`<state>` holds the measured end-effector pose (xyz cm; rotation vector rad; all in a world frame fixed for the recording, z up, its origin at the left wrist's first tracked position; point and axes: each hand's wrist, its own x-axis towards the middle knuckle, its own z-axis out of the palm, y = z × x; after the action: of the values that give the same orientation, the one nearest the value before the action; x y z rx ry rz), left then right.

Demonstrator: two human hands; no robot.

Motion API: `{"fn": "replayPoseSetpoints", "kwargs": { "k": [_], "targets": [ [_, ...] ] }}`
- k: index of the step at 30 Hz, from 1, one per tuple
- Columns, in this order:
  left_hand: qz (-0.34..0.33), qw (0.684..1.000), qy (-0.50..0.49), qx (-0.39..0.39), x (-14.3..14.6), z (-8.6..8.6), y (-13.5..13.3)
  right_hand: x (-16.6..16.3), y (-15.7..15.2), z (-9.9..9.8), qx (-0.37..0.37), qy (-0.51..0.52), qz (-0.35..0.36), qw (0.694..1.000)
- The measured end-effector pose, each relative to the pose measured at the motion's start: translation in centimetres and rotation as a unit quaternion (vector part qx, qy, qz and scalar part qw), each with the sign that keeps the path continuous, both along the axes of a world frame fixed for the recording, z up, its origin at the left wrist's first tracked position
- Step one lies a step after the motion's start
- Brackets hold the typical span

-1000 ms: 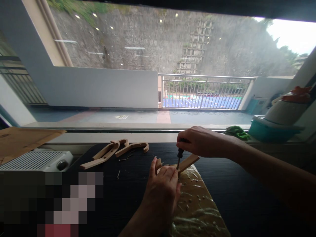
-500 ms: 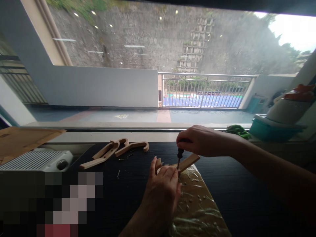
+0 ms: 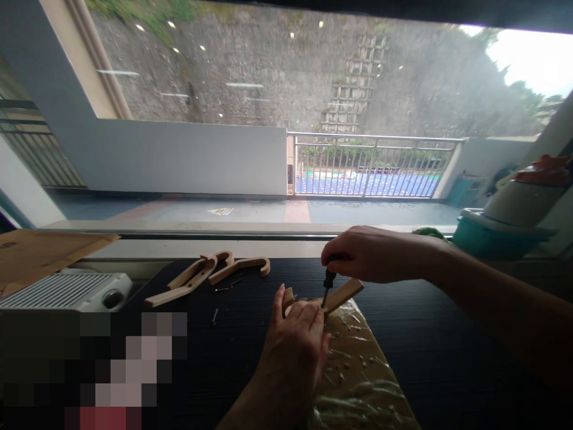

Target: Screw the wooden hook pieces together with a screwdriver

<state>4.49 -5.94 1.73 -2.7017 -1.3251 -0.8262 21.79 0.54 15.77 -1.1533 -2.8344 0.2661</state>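
Your right hand (image 3: 369,254) is clenched over the screwdriver (image 3: 328,282), hiding its handle top. Your left hand (image 3: 295,337) clasps the wooden piece (image 3: 345,292), covering most of it. The piece rests on the table (image 3: 447,334) at the far end of the plastic bag (image 3: 358,370), and the driver's tip is hard to make out.

Left hand (image 3: 293,346) palm down, fingers curled; right hand (image 3: 367,254) fisted, forearm reaching from right.

black table (image 3: 447,334) | wide window (image 3: 268,89) | daylight | balcony railing (image 3: 371,164)
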Motion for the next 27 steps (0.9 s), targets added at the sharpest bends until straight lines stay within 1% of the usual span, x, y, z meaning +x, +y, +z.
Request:
{"fn": "replayPoseSetpoints", "kwargs": {
  "k": [3, 7, 11, 15, 18, 21, 27],
  "targets": [
    [0.000, 1.000, 0.001, -0.003, 0.0, 0.1, 0.0, -0.1, 0.1, -0.6, 0.009, 0.010, -0.016, 1.000],
    [0.003, 1.000, 0.003, -0.010, 0.1, 0.0, -0.1, -0.4, 0.1, -1.3, 0.048, 0.005, -0.051, 0.998],
    [0.001, 1.000, 0.003, -0.007, 0.2, 0.1, -0.2, -0.8, -0.1, -1.2, 0.080, -0.020, -0.054, 0.995],
    [0.002, 1.000, 0.008, -0.008, 0.1, 0.2, -0.1, -0.6, -0.4, -0.2, 0.056, -0.029, -0.044, 0.997],
    [0.003, 1.000, 0.010, -0.012, 0.1, 0.2, -0.1, -0.2, -0.3, 0.2, 0.024, -0.025, -0.017, 0.999],
    [0.002, 1.000, 0.004, -0.012, 0.0, 0.1, -0.1, -0.2, 0.0, -0.1, 0.022, -0.019, -0.004, 1.000],
    [-0.001, 1.000, -0.002, -0.016, 0.1, 0.2, -0.2, -0.7, 0.3, -1.4, 0.049, 0.002, -0.043, 0.998]
  ]
}}
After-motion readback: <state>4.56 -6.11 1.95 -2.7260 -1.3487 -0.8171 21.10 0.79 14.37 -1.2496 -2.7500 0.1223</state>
